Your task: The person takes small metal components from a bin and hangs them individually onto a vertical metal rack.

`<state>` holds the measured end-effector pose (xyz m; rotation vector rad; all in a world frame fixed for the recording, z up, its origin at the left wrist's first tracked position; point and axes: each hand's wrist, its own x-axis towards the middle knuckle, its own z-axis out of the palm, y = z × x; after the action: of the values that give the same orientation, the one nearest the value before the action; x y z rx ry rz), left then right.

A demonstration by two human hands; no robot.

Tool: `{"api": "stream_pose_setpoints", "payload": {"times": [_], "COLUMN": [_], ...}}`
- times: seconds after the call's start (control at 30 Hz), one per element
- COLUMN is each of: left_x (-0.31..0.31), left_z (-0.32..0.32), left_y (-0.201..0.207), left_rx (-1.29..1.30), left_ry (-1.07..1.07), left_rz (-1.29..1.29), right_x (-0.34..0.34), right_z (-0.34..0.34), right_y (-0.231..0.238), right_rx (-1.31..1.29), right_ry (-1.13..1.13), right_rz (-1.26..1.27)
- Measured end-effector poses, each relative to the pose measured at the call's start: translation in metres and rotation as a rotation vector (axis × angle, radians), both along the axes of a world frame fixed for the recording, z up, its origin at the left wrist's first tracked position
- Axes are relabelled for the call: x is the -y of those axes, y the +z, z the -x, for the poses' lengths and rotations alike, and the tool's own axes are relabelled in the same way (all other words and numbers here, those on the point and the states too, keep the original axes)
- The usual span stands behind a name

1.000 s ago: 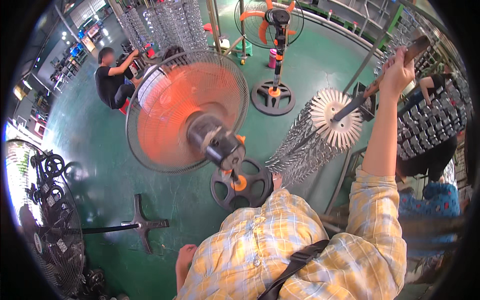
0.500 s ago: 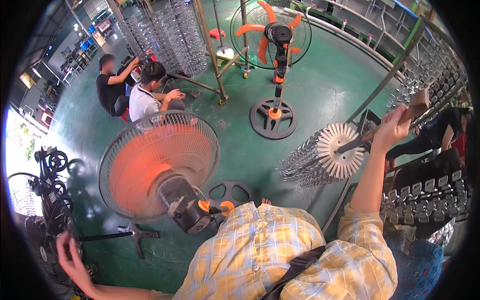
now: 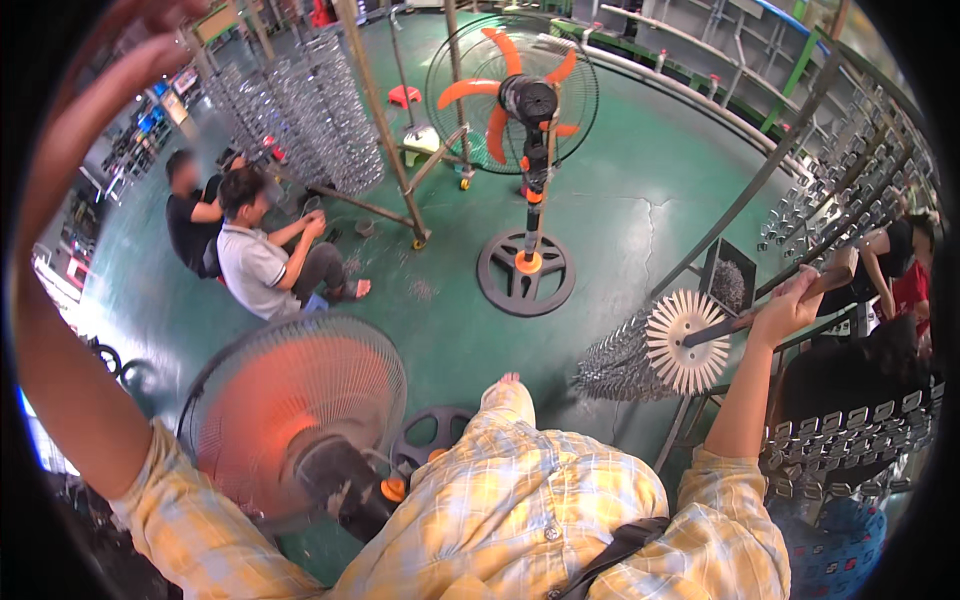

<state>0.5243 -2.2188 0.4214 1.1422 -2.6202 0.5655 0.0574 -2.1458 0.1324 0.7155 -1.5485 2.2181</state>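
Observation:
My right hand (image 3: pixel 787 308) is closed around a rod with a wooden end piece (image 3: pixel 838 270). The rod's dark part (image 3: pixel 710 330) runs left into the middle of a pale slotted disc (image 3: pixel 688 342). Behind the disc, many thin metal pieces (image 3: pixel 622 358) hang in a dense, drum-like bunch. My left hand (image 3: pixel 120 65) is raised at the upper left, blurred and partly cut off by the dark rim. Its fingers look stretched apart, with nothing seen in them.
An orange-bladed fan (image 3: pixel 300 400) spins close by on my left; another stand fan (image 3: pixel 527 110) stands ahead. Two people (image 3: pixel 262 250) sit low beyond the near fan. A dark bin (image 3: pixel 730 278) holds small parts. Racks of metal pieces (image 3: pixel 850 440) line the right, near another person (image 3: pixel 890 265).
My left hand has swung from low at the left up to the upper left. My right hand keeps its grip on the rod. The view has shifted and one foot shows further forward.

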Motion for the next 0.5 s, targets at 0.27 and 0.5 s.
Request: {"api": "stream_pose_setpoints", "payload": {"times": [0.27,0.5], "left_x": [0.161,0.234], "left_z": [0.091,0.233], "left_y": [-0.012,-0.023], "left_rx": [-0.118,-0.098], "left_ry": [-0.465,-0.997], "left_rz": [0.018,0.001], "right_x": [-0.005,-0.008], "right_z": [0.023,0.035], "right_y": [-0.030,-0.050], "right_rx": [-0.058,-0.008], "right_ry": [-0.058,-0.484], "right_rz": [0.111,-0.027]}}
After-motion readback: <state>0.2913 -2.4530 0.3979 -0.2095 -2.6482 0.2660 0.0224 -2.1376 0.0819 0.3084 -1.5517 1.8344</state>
